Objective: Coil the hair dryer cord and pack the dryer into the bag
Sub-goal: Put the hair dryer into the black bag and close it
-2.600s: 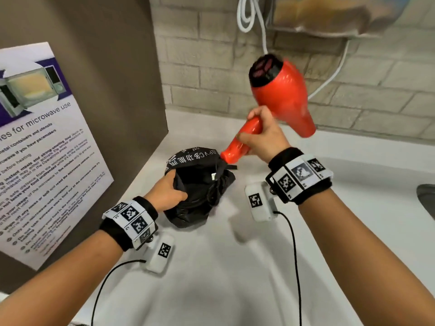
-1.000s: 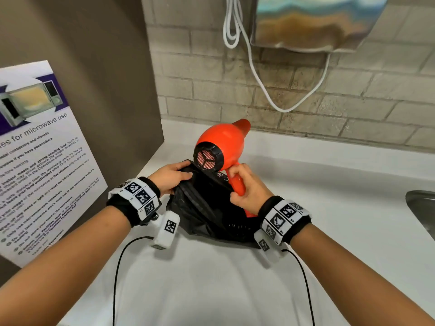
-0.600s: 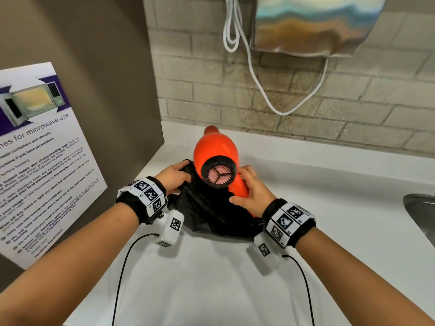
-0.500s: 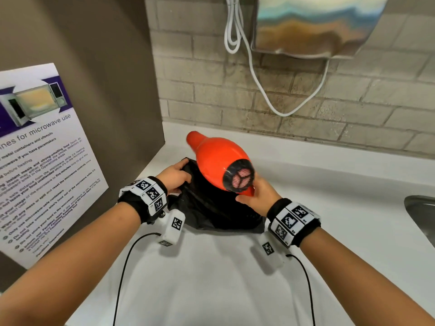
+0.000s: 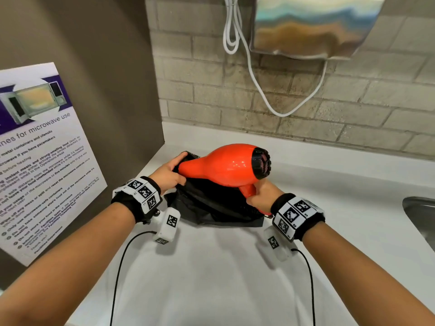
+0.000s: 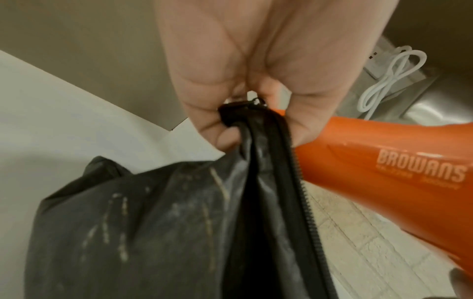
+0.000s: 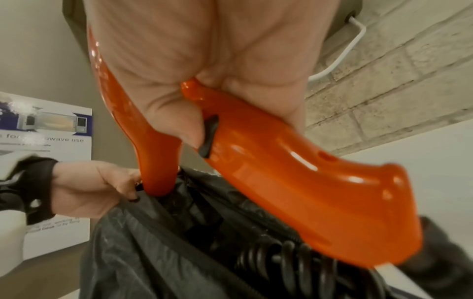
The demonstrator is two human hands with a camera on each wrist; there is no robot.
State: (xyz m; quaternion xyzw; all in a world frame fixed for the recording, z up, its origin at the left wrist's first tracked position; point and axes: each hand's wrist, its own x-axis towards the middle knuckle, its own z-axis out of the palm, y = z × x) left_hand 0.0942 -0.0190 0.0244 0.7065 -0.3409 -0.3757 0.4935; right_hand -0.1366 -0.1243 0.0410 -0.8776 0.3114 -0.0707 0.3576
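Observation:
An orange-red hair dryer (image 5: 223, 164) lies sideways above the open black zip bag (image 5: 211, 205), its nozzle pointing left and its black rear grille to the right. My right hand (image 5: 259, 196) grips the dryer's handle (image 7: 294, 182) from below. My left hand (image 5: 167, 175) pinches the bag's zipper end (image 6: 245, 113) right beside the nozzle tip (image 7: 158, 182). The black coiled cord (image 7: 302, 261) sits inside the bag under the handle.
A white countertop (image 5: 211, 278) carries the bag. A brown side panel with a microwave poster (image 5: 40, 156) stands close on the left. Behind is a brick wall with a steel dispenser (image 5: 313, 27) and a hanging white cable (image 5: 256, 74). A sink edge (image 5: 421, 215) shows at right.
The dryer has swung round over the bag: its nozzle now points left toward my left hand and the grille faces right. My left hand keeps hold of the bag's edge.

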